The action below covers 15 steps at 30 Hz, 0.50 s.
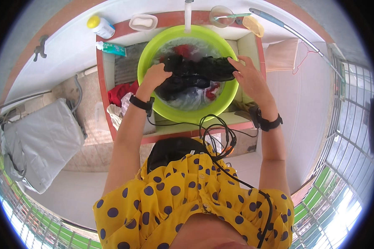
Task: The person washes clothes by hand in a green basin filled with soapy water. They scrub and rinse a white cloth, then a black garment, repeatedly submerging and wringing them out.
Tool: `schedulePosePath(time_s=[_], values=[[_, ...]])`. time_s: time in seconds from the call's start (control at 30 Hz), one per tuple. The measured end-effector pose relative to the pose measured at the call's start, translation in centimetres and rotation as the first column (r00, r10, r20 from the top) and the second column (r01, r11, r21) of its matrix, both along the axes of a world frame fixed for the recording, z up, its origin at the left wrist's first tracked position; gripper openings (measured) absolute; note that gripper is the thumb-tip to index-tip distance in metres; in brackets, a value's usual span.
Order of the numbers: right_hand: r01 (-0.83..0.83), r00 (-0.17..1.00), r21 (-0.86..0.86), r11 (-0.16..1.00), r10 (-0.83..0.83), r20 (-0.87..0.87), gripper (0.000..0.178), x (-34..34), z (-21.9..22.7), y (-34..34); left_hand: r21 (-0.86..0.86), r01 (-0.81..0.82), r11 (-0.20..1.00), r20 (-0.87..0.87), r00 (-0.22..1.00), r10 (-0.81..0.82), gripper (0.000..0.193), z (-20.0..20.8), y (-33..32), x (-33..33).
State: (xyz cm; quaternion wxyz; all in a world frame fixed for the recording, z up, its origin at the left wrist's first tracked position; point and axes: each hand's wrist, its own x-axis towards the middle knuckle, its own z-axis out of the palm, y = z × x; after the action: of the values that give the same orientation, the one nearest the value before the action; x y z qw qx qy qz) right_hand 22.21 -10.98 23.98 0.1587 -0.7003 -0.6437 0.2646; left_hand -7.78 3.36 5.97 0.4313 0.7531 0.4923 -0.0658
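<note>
A wet black garment (191, 74) is stretched sideways across a lime-green basin (144, 62) of cloudy, sudsy water (189, 102). At its left end, my left hand (157, 77) has its fingers closed on the fabric. My right hand (250, 79) pinches the other end between thumb and fingers, over the basin's right rim. Part of the garment lies in the water. Red cloth (183, 50) shows in the water behind it, and another bit of red shows nearer me on the right.
The basin sits in a red-edged sink (106, 93) under a tap (188, 16). Along the back ledge are a yellow-capped bottle (101, 27), a soap dish (143, 22) and a clear cup (221, 16). Red cloth (121, 92) lies left of the basin. Black cables (220, 133) hang before me.
</note>
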Motion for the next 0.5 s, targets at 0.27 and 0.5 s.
schedulePosePath(time_s=[0.27,0.5], values=[[-0.087,0.995,0.192,0.977,0.093,-0.020,0.042,-6.1,-11.2,2.7,-0.271,0.118,0.955,0.510,0.859,0.038,0.052,10.9,-1.2,5.4],[0.256,0.563,-0.180,0.950,-0.298,-0.771,0.025,-4.3,-6.0,3.5,-0.227,0.127,0.966,0.583,0.812,0.031,0.091,11.9,0.1,2.5]])
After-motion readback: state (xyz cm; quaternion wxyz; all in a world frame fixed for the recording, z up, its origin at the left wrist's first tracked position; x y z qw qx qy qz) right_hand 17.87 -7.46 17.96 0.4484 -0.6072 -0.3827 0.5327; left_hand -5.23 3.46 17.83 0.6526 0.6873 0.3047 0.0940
